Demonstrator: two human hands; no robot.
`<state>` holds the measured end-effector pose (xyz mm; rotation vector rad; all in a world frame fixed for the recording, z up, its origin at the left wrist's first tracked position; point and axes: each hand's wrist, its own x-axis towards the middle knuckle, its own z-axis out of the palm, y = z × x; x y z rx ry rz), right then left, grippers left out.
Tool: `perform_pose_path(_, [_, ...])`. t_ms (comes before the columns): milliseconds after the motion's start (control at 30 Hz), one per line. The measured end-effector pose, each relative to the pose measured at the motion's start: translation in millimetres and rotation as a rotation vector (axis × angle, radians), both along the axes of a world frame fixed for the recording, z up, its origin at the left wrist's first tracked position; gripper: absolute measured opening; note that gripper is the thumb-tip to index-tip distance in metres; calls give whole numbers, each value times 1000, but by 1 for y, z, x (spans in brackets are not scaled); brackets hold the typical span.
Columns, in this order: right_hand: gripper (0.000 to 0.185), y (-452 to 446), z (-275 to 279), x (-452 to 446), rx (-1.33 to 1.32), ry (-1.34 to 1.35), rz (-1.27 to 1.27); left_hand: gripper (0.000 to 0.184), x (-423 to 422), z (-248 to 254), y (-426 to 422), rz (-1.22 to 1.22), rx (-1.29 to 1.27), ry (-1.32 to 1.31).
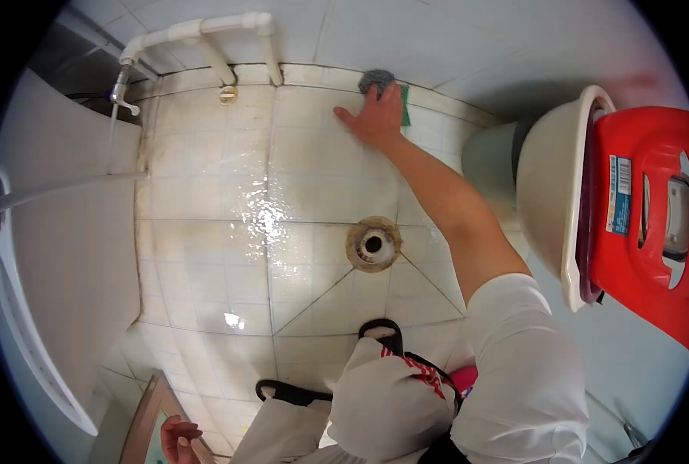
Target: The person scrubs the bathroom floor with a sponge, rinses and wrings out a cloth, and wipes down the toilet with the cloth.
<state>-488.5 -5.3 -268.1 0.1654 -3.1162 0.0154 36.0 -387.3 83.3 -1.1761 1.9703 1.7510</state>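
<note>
Right hand, thumb spread, is pressing grey wiry ball and flat green pad, seemingly scrubbing, next needing steady pressure; left hand loosely curling.

The scrubber is grey and the pad green. Cream floor tiles carry a grid of dark lines. The plastic piece is red, its label white and blue; the basin is cream, the sandals black.

A grey scourer, rounded and tangled, is being touched in the upper middle of the frame. Just below and right, a flat green pad is being partly covered, one strip showing.
</note>
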Motion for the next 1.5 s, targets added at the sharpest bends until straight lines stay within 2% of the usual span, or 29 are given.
perform_pose_path(67, [105,41,7,-15,-52,-123,57,44,-3,2,6,-7,2,47])
perform_pose_path(133, [100,85,36,-29,54,-377,-176,45,5,4,3,-4,-5,48])
perform_pose_path(200, [96,149,13,-39,72,-372,-479,46,14,8,0,21,-27,46])
perform_pose_path(267, [98,171,-21,-51,104,-182,-803,47,20,12,-7,61,-35,42])
perform_pose_path(400, [107,-8,-33,-23,-129,106,-440,48,27,10,-16,150,-22,35])
perform_pose_path(433, [106,-66,-33,-16,-203,115,-295,53,22,-2,-7,217,-112,41])
perform_pose_path(467, [106,-114,-39,-12,-337,143,-100,55,9,-3,-2,172,-80,43])
perform_pose_path(500, [103,-155,-17,-3,-319,-1,61,56,-2,1,3,122,-87,25])
perform_pose_path(600, [95,-125,-17,-11,-181,132,316,60,3,10,7,76,-83,14])
perform_pose_path(633, [87,-83,-23,-19,-344,136,403,61,9,10,9,93,-93,39])
perform_pose_path(667, [83,-38,-27,-15,-257,94,316,56,15,6,4,95,-80,62])
perform_pose_path(700, [84,-4,-22,-11,-57,18,180,52,26,13,-5,93,-57,61])
perform_pose_path(733, [86,19,-8,-9,-57,-128,-89,47,45,25,-8,90,-43,56])
perform_pose_path(800, [95,14,3,5,-39,-65,-387,48,72,25,-10,184,-34,90])
perform_pose_path(900, [103,-75,-27,-21,-16,-38,-380,51,84,34,-6,226,-20,92])
perform_pose_path(933, [107,-113,-27,-12,9,22,-283,51,83,38,-4,228,-15,106])
perform_pose_path(1000, [102,-159,-15,12,-138,-16,-144,52,88,46,4,243,-13,136])
perform_pose_path(1067, [99,-179,-29,71,-150,53,170,53,92,49,6,282,-16,187])
perform_pose_path(1133, [94,-192,11,117,-120,-191,583,53,93,53,3,323,-14,193])
perform_pose_path(1200, [91,-192,-17,72,-184,-43,737,53,98,64,10,369,-16,200])
perform_pose_path(1300, [88,-233,-8,26,-246,-80,346,54,109,67,13,349,-52,164])
perform_pose_path(1400, [86,-247,-1,83,-195,-217,773,55,132,71,16,369,-52,120])
perform_pose_path(1467, [77,-233,17,141,-269,-207,1016,57,143,69,15,413,-40,109])
perform_pose_path(1500, [72,-228,19,150,-311,-216,1003,57,144,70,16,428,-58,113])
